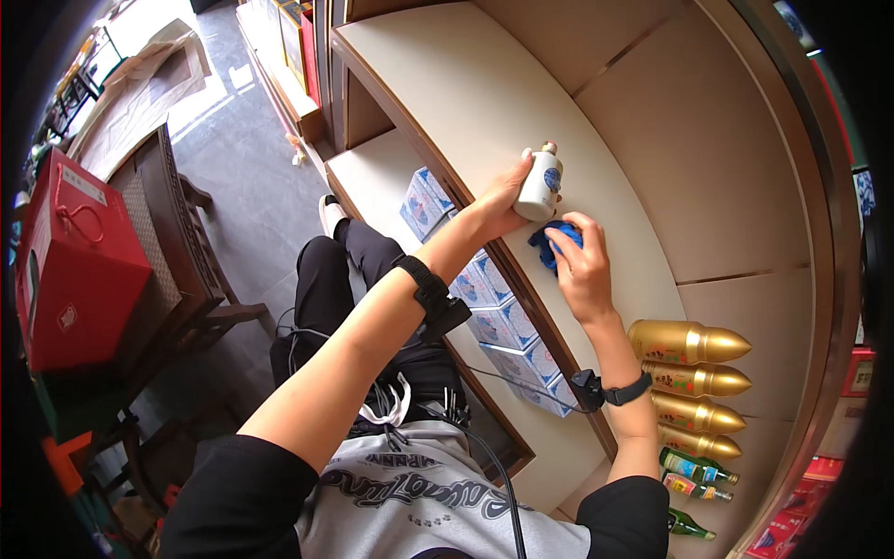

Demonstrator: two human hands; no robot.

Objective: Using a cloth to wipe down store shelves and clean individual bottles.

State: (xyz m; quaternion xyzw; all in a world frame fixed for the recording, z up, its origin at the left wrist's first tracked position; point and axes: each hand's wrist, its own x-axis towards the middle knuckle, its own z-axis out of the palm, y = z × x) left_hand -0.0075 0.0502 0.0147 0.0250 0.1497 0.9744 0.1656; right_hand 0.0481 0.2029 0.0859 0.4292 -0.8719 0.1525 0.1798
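Observation:
A small white bottle (535, 197) with a dark blue round emblem and a reddish-gold cap is gripped in my left hand (504, 194), tilted a little over the pale shelf (484, 84). My right hand (584, 265) pinches a crumpled blue cloth (556, 244) just below the bottle's base. A small gap seems to part cloth and bottle. The fingers of my left hand wrap behind the bottle and are partly hidden.
Several gold bullet-shaped bottles (694, 342) and green glass bottles (689, 524) stand along the shelf at right. Blue-and-white boxes (507, 326) fill the lower shelf. A red gift bag (79, 270) rests on a dark wooden chair (172, 224) at left. Cables (498, 456) hang from my waist.

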